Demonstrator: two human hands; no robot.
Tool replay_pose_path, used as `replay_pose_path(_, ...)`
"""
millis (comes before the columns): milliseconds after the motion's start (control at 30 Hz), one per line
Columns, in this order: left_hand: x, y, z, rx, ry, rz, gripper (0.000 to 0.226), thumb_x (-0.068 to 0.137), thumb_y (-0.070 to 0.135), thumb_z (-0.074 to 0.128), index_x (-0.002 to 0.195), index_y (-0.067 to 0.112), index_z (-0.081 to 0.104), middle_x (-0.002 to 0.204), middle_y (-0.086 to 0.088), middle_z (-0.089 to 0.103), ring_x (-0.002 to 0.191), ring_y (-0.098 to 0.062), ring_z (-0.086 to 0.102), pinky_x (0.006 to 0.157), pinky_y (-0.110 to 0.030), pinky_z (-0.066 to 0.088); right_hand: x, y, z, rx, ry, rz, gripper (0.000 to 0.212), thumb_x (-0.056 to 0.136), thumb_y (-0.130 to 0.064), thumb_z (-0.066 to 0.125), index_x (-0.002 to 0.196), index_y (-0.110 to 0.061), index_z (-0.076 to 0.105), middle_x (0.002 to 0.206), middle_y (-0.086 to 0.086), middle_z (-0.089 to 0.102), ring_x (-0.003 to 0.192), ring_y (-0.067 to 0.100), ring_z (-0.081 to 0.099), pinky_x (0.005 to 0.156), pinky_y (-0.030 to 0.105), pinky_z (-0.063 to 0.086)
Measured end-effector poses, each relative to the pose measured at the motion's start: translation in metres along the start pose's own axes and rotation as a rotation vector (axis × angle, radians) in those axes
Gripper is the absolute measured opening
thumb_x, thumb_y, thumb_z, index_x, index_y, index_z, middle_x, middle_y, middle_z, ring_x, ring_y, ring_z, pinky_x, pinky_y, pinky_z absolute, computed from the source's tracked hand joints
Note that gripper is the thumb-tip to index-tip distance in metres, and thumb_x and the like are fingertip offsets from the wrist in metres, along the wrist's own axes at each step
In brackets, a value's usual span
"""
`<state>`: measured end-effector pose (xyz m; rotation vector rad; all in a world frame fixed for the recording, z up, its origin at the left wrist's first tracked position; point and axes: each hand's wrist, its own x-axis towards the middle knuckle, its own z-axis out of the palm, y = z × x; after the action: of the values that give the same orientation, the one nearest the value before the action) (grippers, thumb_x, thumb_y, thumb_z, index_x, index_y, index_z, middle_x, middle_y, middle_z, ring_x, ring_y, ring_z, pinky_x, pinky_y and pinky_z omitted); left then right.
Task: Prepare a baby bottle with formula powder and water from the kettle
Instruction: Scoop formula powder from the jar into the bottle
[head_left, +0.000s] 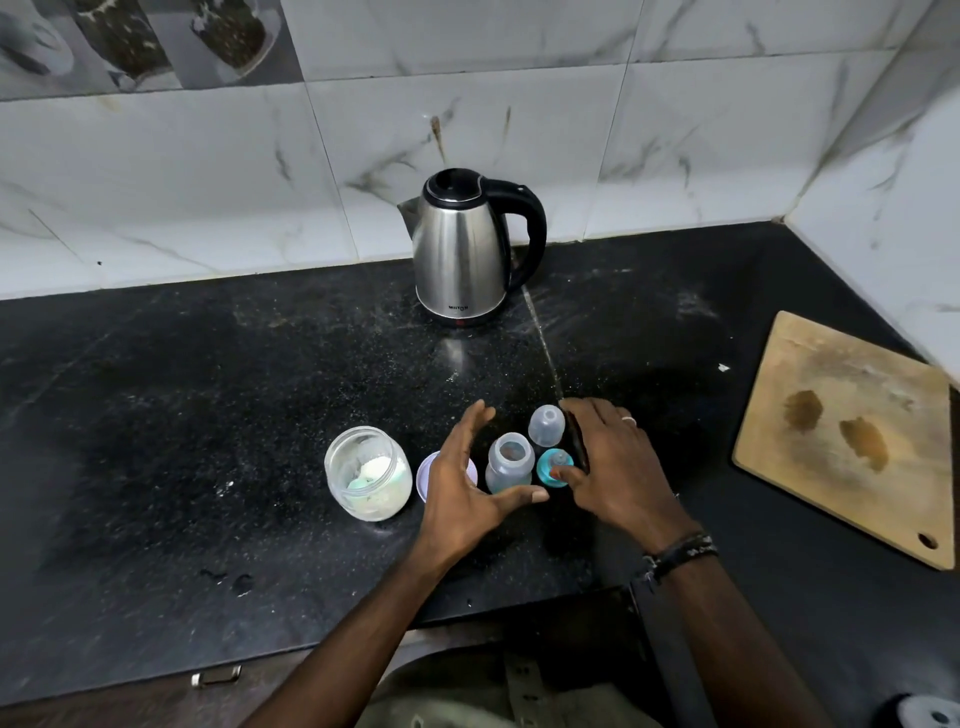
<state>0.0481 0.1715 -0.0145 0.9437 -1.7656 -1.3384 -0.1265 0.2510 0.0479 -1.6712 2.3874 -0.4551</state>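
A small clear plastic baby bottle (509, 462), uncapped, stands upright on the black speckled stone bench (208, 389), between the person's two hands. The left hand (467, 483) is spread wide beside it, fingers (480, 418) straight, holding nothing. The right hand (613, 467) hovers with relaxed fingers over the teal teat ring (555, 467); whether it touches is unclear. Beyond the fingertips lies the clear domed cap (546, 425); left of the left hand, an open glass jar of white powder (368, 473). The steel electric kettle (462, 249) sits well beyond. The bottle looks light, easily tipped; grip its body.
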Motion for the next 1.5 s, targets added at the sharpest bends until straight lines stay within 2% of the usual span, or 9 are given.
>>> replay_pose_path(100, 0.0, 0.012, -0.011, -0.041, 0.052, 0.025, 0.124, 0.049, 0.033, 0.104, 0.154, 0.018, 0.039, 0.15, 0.003, 0.057, 0.141, -0.002, 0.05, 0.115, -0.017, 0.037, 0.004, -0.011, -0.012, 0.053, 0.046, -0.044, 0.059, 0.08, -0.032, 0.078, 0.133, -0.02, 0.053, 0.135, 0.002, 0.05, 0.123, 0.028, 0.049, 0.097, 0.044, 0.044)
replay_pose_path(200, 0.0, 0.024, -0.025, -0.052, 0.116, 0.059, 0.122, 0.055, 0.041, 0.098, 0.157, 0.014, 0.037, 0.152, -0.001, 0.055, 0.144, -0.009, 0.048, 0.12, -0.032, 0.038, 0.009, -0.027, -0.018, 0.125, 0.115, -0.091, 0.048, 0.083, -0.033, 0.075, 0.126, -0.016, 0.06, 0.131, 0.003, 0.055, 0.12, 0.028, 0.053, 0.099, 0.046, 0.047)
replay_pose_path(433, -0.003, 0.037, -0.071, 0.049, 0.304, 0.149, 0.116, 0.058, 0.031, 0.099, 0.156, 0.009, 0.038, 0.152, 0.0, 0.055, 0.143, -0.014, 0.05, 0.118, -0.043, 0.042, 0.022, -0.07, -0.013, 0.199, 0.125, -0.224, 0.039, 0.087, -0.035, 0.072, 0.12, -0.014, 0.066, 0.129, 0.004, 0.059, 0.118, 0.026, 0.054, 0.099, 0.041, 0.047)
replay_pose_path(733, -0.03, 0.005, -0.118, 0.07, 0.352, 0.021, 0.141, 0.043, 0.069, 0.093, 0.159, 0.019, 0.029, 0.16, 0.0, 0.043, 0.149, -0.01, 0.04, 0.121, -0.028, 0.035, 0.036, -0.114, 0.004, 0.253, 0.022, -0.331, 0.032, 0.089, -0.03, 0.068, 0.117, -0.014, 0.067, 0.127, 0.006, 0.06, 0.116, 0.03, 0.056, 0.1, 0.045, 0.046)
replay_pose_path(967, -0.041, -0.034, -0.117, 0.091, 0.245, -0.144, 0.158, 0.032, 0.062, 0.1, 0.161, 0.025, 0.018, 0.156, 0.002, 0.049, 0.144, -0.009, 0.047, 0.119, -0.033, 0.039, 0.04, -0.131, 0.01, 0.254, -0.034, -0.381, 0.025, 0.091, -0.022, 0.065, 0.115, -0.014, 0.068, 0.125, 0.005, 0.061, 0.113, 0.027, 0.056, 0.099, 0.039, 0.045)
replay_pose_path(1100, -0.04, -0.038, -0.114, 0.128, 0.248, -0.138, 0.137, 0.041, 0.053, 0.1, 0.157, 0.022, 0.032, 0.146, 0.009, 0.058, 0.134, -0.001, 0.054, 0.11, -0.024, 0.045, 0.039, -0.138, 0.012, 0.256, -0.032, -0.411, 0.021, 0.09, -0.015, 0.058, 0.107, -0.013, 0.071, 0.115, 0.005, 0.065, 0.104, 0.03, 0.061, 0.092, 0.043, 0.05)
replay_pose_path(1233, -0.037, -0.042, -0.112, 0.178, 0.272, -0.091, 0.109, 0.055, 0.037, 0.1, 0.148, 0.014, 0.048, 0.142, 0.003, 0.062, 0.131, -0.006, 0.059, 0.108, -0.024, 0.047, 0.039, -0.141, 0.011, 0.225, -0.093, -0.436, 0.031, 0.087, -0.016, 0.046, 0.103, -0.015, 0.073, 0.103, 0.003, 0.069, 0.093, 0.029, 0.065, 0.076, 0.045, 0.055)
replay_pose_path(1367, -0.034, -0.041, -0.113, 0.26, 0.253, -0.038, 0.099, 0.064, 0.032, 0.094, 0.149, 0.012, 0.047, 0.143, 0.001, 0.06, 0.129, 0.004, 0.057, 0.105, -0.021, 0.048, 0.039, -0.145, 0.007, 0.108, -0.223, -0.453, 0.037, 0.084, -0.003, 0.053, 0.11, -0.021, 0.073, 0.112, -0.001, 0.071, 0.099, 0.03, 0.067, 0.079, 0.041, 0.055)
replay_pose_path(1500, -0.033, -0.033, -0.114, 0.373, 0.195, 0.085, 0.093, 0.073, 0.033, 0.089, 0.151, 0.014, 0.043, 0.152, -0.004, 0.053, 0.138, -0.019, 0.054, 0.112, -0.035, 0.047, 0.038, -0.151, 0.007, -0.144, -0.407, -0.469, 0.044, 0.084, -0.01, 0.065, 0.123, -0.03, 0.067, 0.123, 0.006, 0.067, 0.11, 0.034, 0.063, 0.085, 0.037, 0.051)
